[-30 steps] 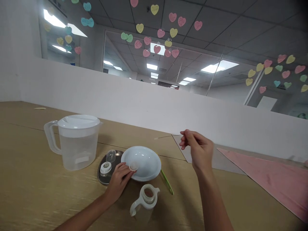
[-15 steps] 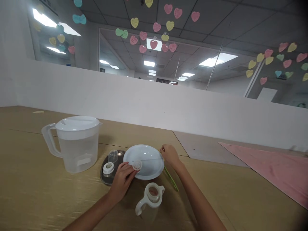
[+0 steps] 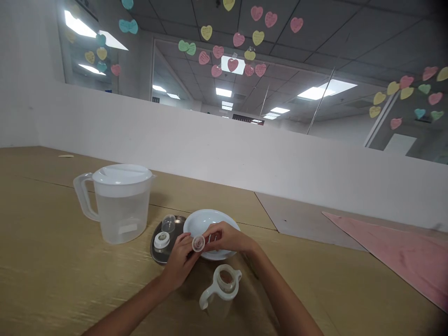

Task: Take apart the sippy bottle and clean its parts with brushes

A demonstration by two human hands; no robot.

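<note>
My left hand (image 3: pixel 180 261) pinches a small translucent round piece, seemingly a bottle nipple (image 3: pixel 198 243), with its round side facing me. My right hand (image 3: pixel 224 237) is closed beside it, over the white bowl (image 3: pixel 196 219); its fingertips reach the nipple's edge, and whatever they hold is hidden. Below the hands stands a baby bottle (image 3: pixel 227 285) with white handles and an open mouth. At left, a metal tray (image 3: pixel 156 255) bears a clear dome cap (image 3: pixel 168 223) and a white collar ring (image 3: pixel 161 240).
A lidded clear pitcher (image 3: pixel 122 205) holding liquid stands on the left, its handle outward. A pink cloth (image 3: pixel 395 252) covers the table's right side, near a grey sheet (image 3: pixel 301 219). Behind the table rises a white low wall (image 3: pixel 210 140) with windows above.
My right hand has moved left from the bowl's far right rim to the nipple in my left hand. The green stick at the bowl's right is now mostly hidden. The view has shifted slightly.
</note>
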